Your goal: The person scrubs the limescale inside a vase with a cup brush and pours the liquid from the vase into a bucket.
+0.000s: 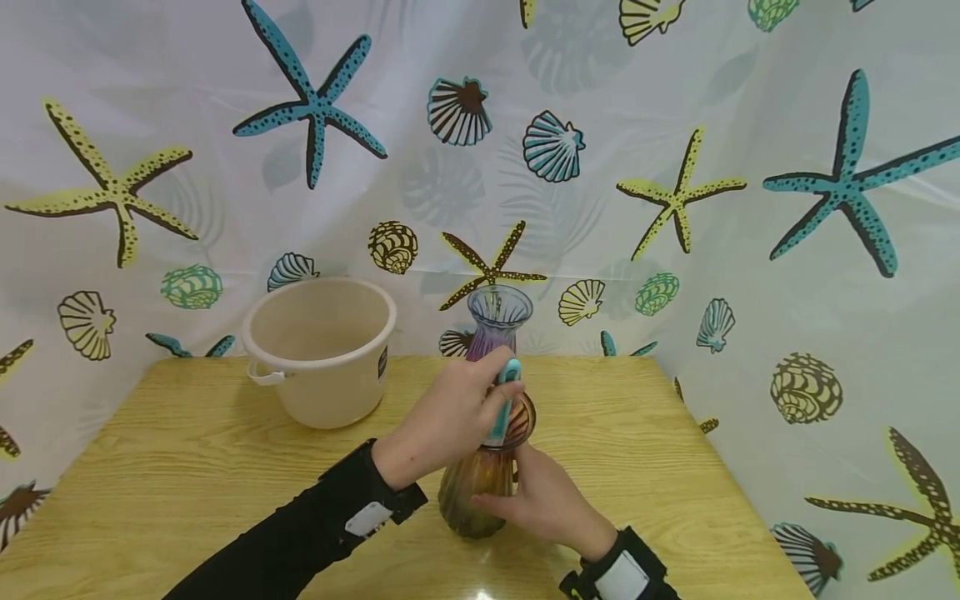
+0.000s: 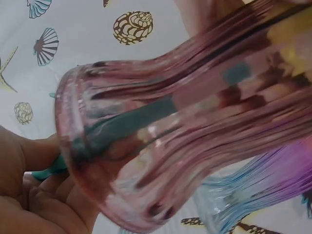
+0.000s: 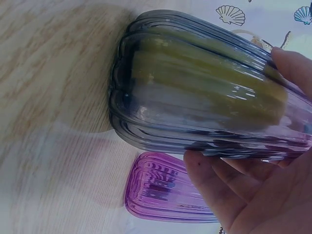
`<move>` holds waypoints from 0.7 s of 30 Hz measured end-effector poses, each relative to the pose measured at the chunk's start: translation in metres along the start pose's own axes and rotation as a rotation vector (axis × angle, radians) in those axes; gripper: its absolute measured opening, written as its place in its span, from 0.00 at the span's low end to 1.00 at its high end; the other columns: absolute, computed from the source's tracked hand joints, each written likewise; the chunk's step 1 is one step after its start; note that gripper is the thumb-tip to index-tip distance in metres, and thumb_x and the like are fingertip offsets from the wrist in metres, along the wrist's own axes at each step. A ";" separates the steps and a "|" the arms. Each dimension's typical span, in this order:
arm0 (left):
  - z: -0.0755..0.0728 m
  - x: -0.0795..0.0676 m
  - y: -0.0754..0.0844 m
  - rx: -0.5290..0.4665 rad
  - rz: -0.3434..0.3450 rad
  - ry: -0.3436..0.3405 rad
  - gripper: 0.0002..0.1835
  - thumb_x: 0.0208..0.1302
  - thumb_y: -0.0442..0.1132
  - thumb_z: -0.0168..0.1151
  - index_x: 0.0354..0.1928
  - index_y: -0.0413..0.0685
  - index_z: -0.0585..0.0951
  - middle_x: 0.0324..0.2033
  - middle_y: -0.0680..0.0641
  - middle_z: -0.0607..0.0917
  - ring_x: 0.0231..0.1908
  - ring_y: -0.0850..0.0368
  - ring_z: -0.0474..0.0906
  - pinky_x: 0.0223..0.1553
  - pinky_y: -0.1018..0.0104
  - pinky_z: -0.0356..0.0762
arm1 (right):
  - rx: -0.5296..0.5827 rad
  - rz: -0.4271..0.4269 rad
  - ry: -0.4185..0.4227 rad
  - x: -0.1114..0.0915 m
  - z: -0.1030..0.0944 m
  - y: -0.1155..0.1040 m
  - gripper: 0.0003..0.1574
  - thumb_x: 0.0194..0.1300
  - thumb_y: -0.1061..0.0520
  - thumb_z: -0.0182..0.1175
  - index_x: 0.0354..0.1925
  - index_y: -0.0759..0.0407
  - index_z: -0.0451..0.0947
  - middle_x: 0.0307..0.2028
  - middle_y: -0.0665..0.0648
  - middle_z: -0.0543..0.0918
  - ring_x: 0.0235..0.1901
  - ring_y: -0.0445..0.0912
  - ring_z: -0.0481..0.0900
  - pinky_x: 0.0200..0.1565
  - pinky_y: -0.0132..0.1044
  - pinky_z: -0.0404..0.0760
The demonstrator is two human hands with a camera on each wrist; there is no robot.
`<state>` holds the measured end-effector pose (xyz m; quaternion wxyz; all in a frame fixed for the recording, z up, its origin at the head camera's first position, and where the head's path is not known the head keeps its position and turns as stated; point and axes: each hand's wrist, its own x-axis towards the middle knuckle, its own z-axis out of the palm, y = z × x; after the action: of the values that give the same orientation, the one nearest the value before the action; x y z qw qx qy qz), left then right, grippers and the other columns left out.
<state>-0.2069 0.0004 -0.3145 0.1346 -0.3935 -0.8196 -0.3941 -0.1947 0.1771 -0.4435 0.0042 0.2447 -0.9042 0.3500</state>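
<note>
A ribbed glass vase (image 1: 468,500), reddish at the flared mouth and smoky at the base, stands tilted on the table. My left hand (image 1: 457,412) grips the teal handle (image 1: 512,377) of a sponge bottle brush above the mouth. Through the glass in the left wrist view, the brush's stem (image 2: 146,113) runs down the neck. Its yellow sponge head (image 3: 209,92) sits inside the vase's body in the right wrist view. Around the lower body, my right hand (image 1: 551,500) holds the vase, thumb on one side and fingers on the other.
Just behind stands a second ribbed vase (image 1: 501,307), blue at the rim and purple below. A cream bucket (image 1: 330,392) with a side handle is at the back left of the wooden table (image 1: 622,450). A patterned sheet (image 1: 585,233) hangs behind and along the sides.
</note>
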 end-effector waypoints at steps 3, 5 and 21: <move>-0.001 0.000 0.006 0.078 0.011 -0.036 0.08 0.73 0.38 0.50 0.33 0.49 0.66 0.14 0.53 0.64 0.11 0.65 0.62 0.13 0.76 0.58 | -0.004 -0.006 0.004 0.000 0.001 0.000 0.56 0.54 0.31 0.64 0.71 0.43 0.48 0.55 0.45 0.74 0.44 0.38 0.74 0.38 0.41 0.80; -0.001 0.000 0.009 0.126 0.025 -0.049 0.08 0.73 0.38 0.50 0.34 0.48 0.66 0.14 0.53 0.63 0.10 0.65 0.62 0.13 0.76 0.59 | -0.007 -0.010 0.008 0.000 0.001 0.000 0.56 0.53 0.30 0.64 0.71 0.42 0.48 0.54 0.44 0.74 0.44 0.38 0.74 0.38 0.42 0.79; 0.012 -0.006 -0.005 0.012 0.069 0.100 0.08 0.71 0.36 0.52 0.33 0.47 0.66 0.17 0.52 0.63 0.14 0.65 0.62 0.16 0.76 0.59 | -0.012 0.007 0.000 0.000 0.000 -0.001 0.59 0.53 0.31 0.64 0.72 0.43 0.45 0.58 0.48 0.73 0.51 0.41 0.72 0.45 0.46 0.79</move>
<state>-0.2056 0.0044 -0.3274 0.1910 -0.4007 -0.8001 -0.4035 -0.1939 0.1765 -0.4423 0.0043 0.2415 -0.9072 0.3444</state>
